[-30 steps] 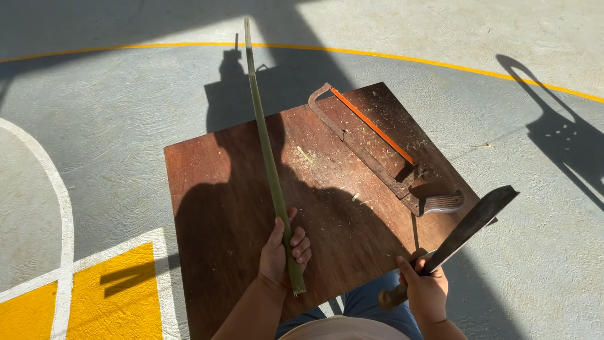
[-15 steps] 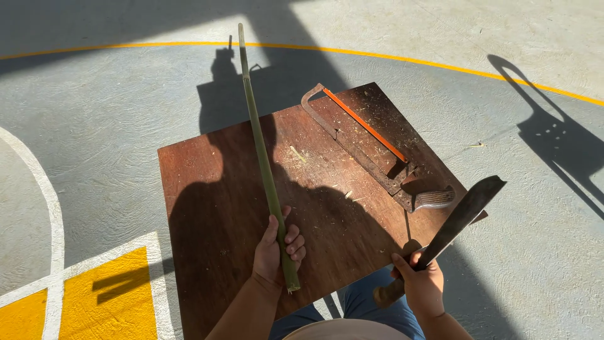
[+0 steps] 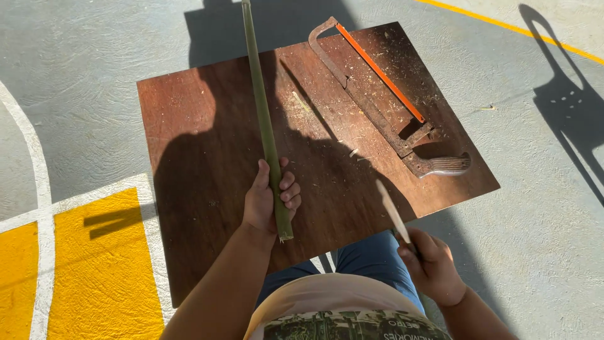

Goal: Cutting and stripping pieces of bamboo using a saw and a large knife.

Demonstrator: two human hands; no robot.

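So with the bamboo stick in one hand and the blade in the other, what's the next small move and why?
Probably bring the blade across to the bamboo stick. The left hand grips the stick near its lower end over the wooden board, while the right hand holds the blade apart from it.

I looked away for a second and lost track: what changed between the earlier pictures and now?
The right hand turned the big knife: its broad flat side showed before, now it points up and away, edge-on and thin. The view also shifted, so the table sits higher in the frame. The left hand keeps its grip near the lower end of the green bamboo pole, and the hacksaw lies where it was.
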